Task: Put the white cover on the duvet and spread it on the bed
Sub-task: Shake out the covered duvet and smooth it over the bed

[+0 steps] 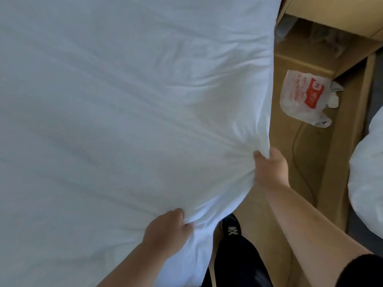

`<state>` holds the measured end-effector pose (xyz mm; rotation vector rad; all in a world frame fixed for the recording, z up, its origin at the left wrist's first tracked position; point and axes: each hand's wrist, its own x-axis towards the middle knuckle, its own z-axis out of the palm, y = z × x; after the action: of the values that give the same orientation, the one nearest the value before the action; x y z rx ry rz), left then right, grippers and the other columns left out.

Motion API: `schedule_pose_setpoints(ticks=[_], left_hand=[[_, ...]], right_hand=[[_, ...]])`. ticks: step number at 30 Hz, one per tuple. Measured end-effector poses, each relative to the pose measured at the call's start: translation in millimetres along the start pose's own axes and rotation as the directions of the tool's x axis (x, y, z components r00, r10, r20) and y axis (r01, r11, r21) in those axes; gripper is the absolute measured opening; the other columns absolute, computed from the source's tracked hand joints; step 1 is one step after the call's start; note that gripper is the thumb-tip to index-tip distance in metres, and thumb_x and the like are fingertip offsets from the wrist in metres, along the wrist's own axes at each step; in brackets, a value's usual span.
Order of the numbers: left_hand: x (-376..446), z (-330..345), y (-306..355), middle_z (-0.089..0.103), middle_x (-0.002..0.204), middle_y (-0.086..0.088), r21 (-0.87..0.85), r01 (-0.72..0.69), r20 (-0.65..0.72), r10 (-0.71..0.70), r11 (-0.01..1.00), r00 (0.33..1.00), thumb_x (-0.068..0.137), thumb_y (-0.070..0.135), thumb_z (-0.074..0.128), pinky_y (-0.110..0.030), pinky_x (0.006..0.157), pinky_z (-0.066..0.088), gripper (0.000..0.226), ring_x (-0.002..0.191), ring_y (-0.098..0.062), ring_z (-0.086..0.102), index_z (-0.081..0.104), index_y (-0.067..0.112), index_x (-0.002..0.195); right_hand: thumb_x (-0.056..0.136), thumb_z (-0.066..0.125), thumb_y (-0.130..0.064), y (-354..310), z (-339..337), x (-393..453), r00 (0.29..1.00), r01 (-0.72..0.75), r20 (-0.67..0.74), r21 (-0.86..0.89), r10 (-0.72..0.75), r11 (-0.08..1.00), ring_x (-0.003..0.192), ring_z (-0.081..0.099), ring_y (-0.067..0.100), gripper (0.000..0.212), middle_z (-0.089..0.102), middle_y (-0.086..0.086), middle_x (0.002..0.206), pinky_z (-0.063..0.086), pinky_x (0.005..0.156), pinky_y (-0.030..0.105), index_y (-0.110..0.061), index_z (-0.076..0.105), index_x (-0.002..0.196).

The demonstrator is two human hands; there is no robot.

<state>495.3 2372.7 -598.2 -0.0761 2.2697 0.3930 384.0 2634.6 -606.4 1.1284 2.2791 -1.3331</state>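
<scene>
The white covered duvet [124,110] fills most of the view, stretched out with long creases running toward its near right corner. My left hand [167,233] is closed on a bunch of the fabric at the near edge. My right hand [269,166] grips the right edge a little farther away, with cloth pinched between thumb and fingers. The corner between both hands is lifted and pulled taut. The bed under the duvet is hidden.
A wooden floor strip [300,152] runs along the duvet's right side, with a white and red plastic bag [306,98] and a thin cable [298,154] lying on it. More white bedding [369,183] bulges at the right edge. My dark shoe [231,227] stands below the corner.
</scene>
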Motion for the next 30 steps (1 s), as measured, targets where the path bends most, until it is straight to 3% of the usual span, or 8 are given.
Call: schedule_pose_setpoints(ticks=[5,8,11,12,17,21,25,30], left_hand=[[-10,45,-3,0.053,0.125,-0.008,0.205,-0.177,0.161,0.145,0.963,0.976,0.098,0.031,0.04,-0.038,0.096,0.042,0.03,0.117,-0.03,0.051,0.045,0.013,0.123],[-22,51,-30,0.057,0.098,-0.003,0.154,-0.245,-0.049,0.255,0.957,0.966,0.074,0.026,0.046,-0.038,0.074,0.053,0.029,0.09,-0.027,0.062,0.055,0.017,0.099],[-30,50,-70,0.059,0.086,-0.001,0.143,-0.192,-0.231,0.221,0.971,0.948,0.044,0.04,0.065,-0.038,0.057,0.052,0.045,0.077,-0.025,0.058,0.057,0.02,0.084],[-32,52,-82,0.059,0.09,-0.002,0.138,-0.172,-0.246,0.202,0.975,0.948,0.043,0.041,0.068,-0.04,0.059,0.053,0.048,0.08,-0.027,0.057,0.059,0.02,0.085],[-50,73,-117,0.055,0.08,0.0,0.156,-0.172,-0.429,0.224,0.973,0.875,0.065,0.018,0.047,-0.038,0.07,0.048,0.016,0.076,-0.026,0.056,0.06,0.023,0.073],[-52,83,-116,0.058,0.072,0.007,-0.077,-0.171,-0.528,0.106,0.982,0.843,0.078,0.022,0.05,-0.031,0.068,0.045,0.018,0.071,-0.02,0.055,0.065,0.024,0.07],[-64,90,-108,0.065,0.08,0.006,-0.318,-0.195,-0.626,-0.051,0.928,0.778,0.087,0.028,0.051,-0.022,0.077,0.042,0.025,0.08,-0.013,0.053,0.072,0.017,0.08],[-108,126,-76,0.055,0.084,0.009,-0.675,-0.054,-0.534,-0.438,0.736,0.723,0.095,0.031,0.05,-0.009,0.079,0.036,0.019,0.08,-0.004,0.047,0.06,0.018,0.086]], right_hand=[[0.096,0.05,-0.021,51,18,9,0.965,-0.261,-0.046,-0.25,0.258,0.932,0.094,0.062,0.033,0.03,0.066,0.012,0.105,0.05,0.076,0.036,-0.009,0.062,0.121],[0.094,0.058,-0.016,28,56,21,0.964,-0.259,-0.015,-0.274,0.265,0.926,0.124,0.054,0.03,0.044,0.057,0.01,0.136,0.045,0.088,0.03,-0.012,0.053,0.137],[0.093,0.06,-0.013,-16,89,25,0.903,-0.429,0.025,0.088,0.429,0.899,0.081,0.063,0.025,0.039,0.064,0.01,0.097,0.047,0.069,0.031,-0.015,0.059,0.132],[0.091,0.061,-0.015,-20,97,20,0.905,-0.422,0.09,0.063,0.416,0.904,0.066,0.057,0.023,0.059,0.06,0.01,0.082,0.045,0.062,0.032,-0.018,0.022,0.135],[0.072,0.059,-0.029,14,116,-29,0.91,-0.207,0.309,-0.242,0.278,0.948,0.063,0.039,0.023,0.014,0.04,0.01,0.072,0.032,0.062,0.038,-0.018,0.05,0.076],[0.088,0.061,-0.034,64,103,-68,0.894,-0.291,0.251,-0.307,0.372,0.906,0.075,0.049,0.023,0.023,0.051,0.006,0.086,0.039,0.07,0.034,-0.013,0.053,0.093],[0.099,0.052,-0.053,109,103,-96,0.628,-0.632,0.506,-0.112,0.591,0.767,0.125,0.053,0.025,0.046,0.059,0.0,0.127,0.04,0.108,0.043,-0.016,0.058,0.126],[0.103,0.05,-0.035,120,109,-111,0.585,-0.671,0.662,0.072,0.467,0.738,0.102,0.066,0.024,0.036,0.072,0.007,0.111,0.052,0.086,0.037,-0.01,0.062,0.128]])
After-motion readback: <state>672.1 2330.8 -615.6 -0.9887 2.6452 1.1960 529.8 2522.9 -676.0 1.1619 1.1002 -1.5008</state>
